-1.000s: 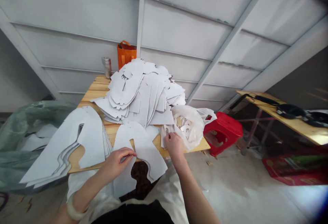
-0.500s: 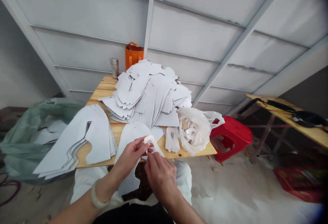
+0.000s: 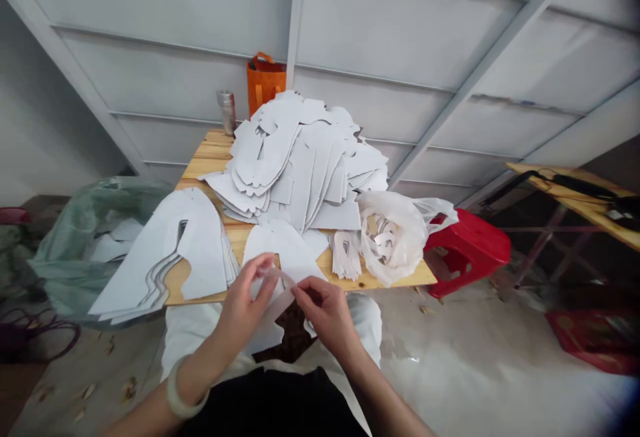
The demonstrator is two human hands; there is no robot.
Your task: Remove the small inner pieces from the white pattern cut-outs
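Above the table's front edge, my left hand is closed on a small, thin, pale piece; motion blur hides its exact shape. The fingertips of my right hand pinch its right end. Below and behind my hands lies a white arch-shaped cut sheet, partly over the table's front edge and my lap. A little to the right sits a small stack of pale U-shaped pieces.
A large pile of white cut sheets covers the back of the wooden table. More arch-shaped sheets overhang the left edge, beside a green bag. A white plastic bag and a red stool are at right.
My hands have moved apart, stretching the small pale piece between them, where it was a compact curved shape held close. My view has tilted slightly downward.
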